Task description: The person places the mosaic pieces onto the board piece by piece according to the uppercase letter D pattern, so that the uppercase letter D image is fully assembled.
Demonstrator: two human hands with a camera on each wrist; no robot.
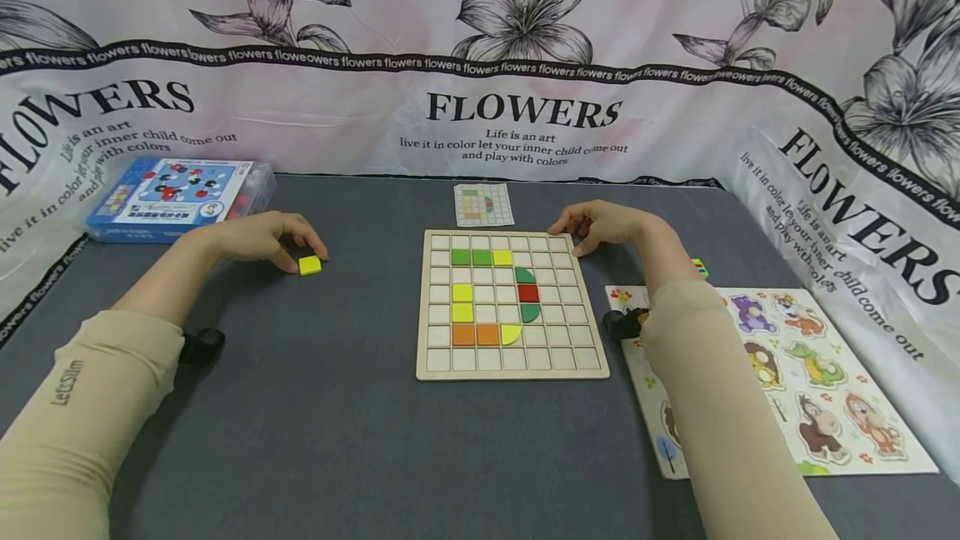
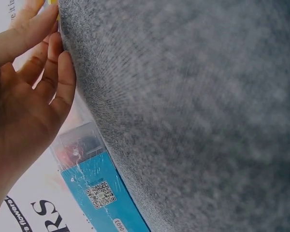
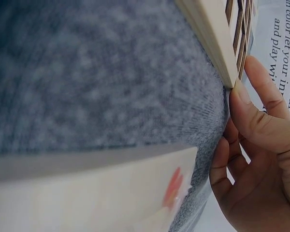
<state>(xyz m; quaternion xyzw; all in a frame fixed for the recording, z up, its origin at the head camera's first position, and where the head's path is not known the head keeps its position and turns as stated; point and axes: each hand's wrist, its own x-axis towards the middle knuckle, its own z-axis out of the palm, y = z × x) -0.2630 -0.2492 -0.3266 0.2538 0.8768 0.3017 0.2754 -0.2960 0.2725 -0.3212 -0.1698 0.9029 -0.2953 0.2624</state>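
Note:
On the left of the table, my left hand [image 1: 258,236] pinches a small yellow block [image 1: 310,265] between thumb and fingers, at the tabletop. Only a sliver of that block [image 2: 53,2] shows at the top of the left wrist view. A wooden grid board [image 1: 513,365] lies in the middle, with green, yellow, red and orange pieces in some squares. My right hand [image 1: 607,223] holds the board's far right corner, thumb on the side edge and index finger at the far edge. In the right wrist view the thumb [image 3: 251,113] touches that corner.
Behind the board lies a small pattern card [image 1: 483,205]. A blue boxed set [image 1: 180,198] stands at the back left. An animal puzzle board [image 1: 847,423] lies under my right forearm, with small colored pieces [image 1: 700,267] beyond it. A flower-print cloth [image 1: 525,127] hangs behind.

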